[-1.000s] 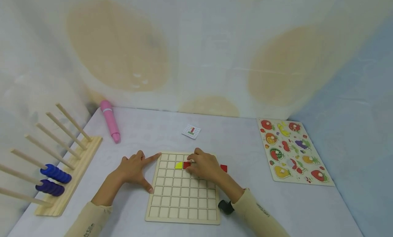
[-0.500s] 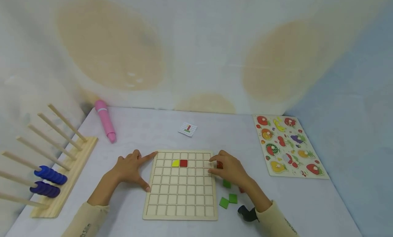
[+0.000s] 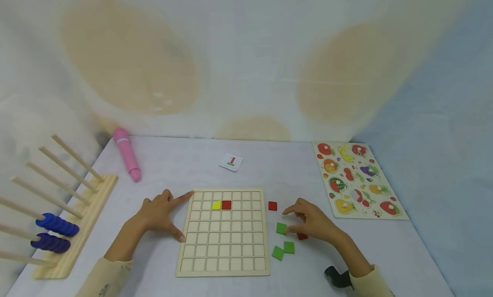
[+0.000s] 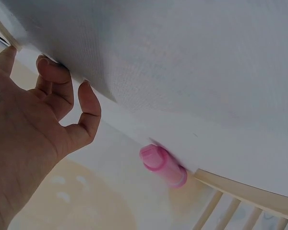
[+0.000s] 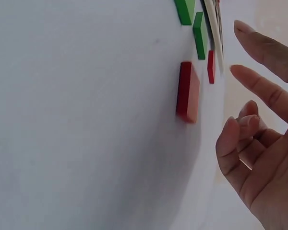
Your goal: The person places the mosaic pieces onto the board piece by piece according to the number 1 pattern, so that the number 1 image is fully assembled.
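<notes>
A pale wooden grid board point(image 3: 223, 262) lies on the table, with a yellow tile point(image 3: 216, 205) and a red tile point(image 3: 226, 205) side by side in its second row. My left hand point(image 3: 158, 213) spreads its thumb and index finger against the board's left edge. Right of the board, my right hand point(image 3: 313, 223) hovers over loose tiles, thumb and index finger apart and holding nothing. Below it is a red tile point(image 5: 187, 93), partly hidden in the head view. Another red tile point(image 3: 272, 206) and three green tiles point(image 3: 289, 247) lie nearby.
A small printed pattern card point(image 3: 231, 161) lies behind the board. At left stand a pink microphone-like object point(image 3: 128, 155) and a wooden peg rack point(image 3: 86, 215) with blue and purple rings. A fruit puzzle board point(image 3: 358, 181) lies at right.
My right hand has left the red tile on the grid board and moved right, past the other red tile, to above the loose tiles. My left hand stays at the board's edge.
</notes>
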`<state>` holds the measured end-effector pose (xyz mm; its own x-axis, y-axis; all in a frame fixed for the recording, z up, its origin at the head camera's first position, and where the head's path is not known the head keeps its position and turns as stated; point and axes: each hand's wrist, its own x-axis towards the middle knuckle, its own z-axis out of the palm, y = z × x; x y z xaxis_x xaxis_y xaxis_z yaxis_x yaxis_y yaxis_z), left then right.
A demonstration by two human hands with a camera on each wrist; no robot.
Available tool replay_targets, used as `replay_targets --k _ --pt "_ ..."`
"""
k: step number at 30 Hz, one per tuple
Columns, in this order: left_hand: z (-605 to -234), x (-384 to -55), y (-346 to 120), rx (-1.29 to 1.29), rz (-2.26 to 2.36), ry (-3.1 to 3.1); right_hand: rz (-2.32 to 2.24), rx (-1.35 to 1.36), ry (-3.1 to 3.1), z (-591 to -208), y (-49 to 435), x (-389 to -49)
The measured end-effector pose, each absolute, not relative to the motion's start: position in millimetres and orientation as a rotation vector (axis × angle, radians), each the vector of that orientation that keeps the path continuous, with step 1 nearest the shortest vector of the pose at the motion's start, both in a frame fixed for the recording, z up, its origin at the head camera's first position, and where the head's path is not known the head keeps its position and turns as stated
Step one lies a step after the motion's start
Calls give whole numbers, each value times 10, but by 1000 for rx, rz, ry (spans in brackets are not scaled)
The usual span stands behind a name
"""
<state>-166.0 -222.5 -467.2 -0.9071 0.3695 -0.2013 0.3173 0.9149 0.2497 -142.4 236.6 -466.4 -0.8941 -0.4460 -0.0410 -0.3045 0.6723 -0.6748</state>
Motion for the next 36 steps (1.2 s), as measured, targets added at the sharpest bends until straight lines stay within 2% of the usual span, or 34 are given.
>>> replay_targets --k 19,36 --pt "-4704 -1667 -2249 525 316 2835 -882 -514 2697 -4708 2746 -1207" --pt "-4726 -1688 -2241 506 317 2840 -815 -554 2828 -4778 2651 -1131"
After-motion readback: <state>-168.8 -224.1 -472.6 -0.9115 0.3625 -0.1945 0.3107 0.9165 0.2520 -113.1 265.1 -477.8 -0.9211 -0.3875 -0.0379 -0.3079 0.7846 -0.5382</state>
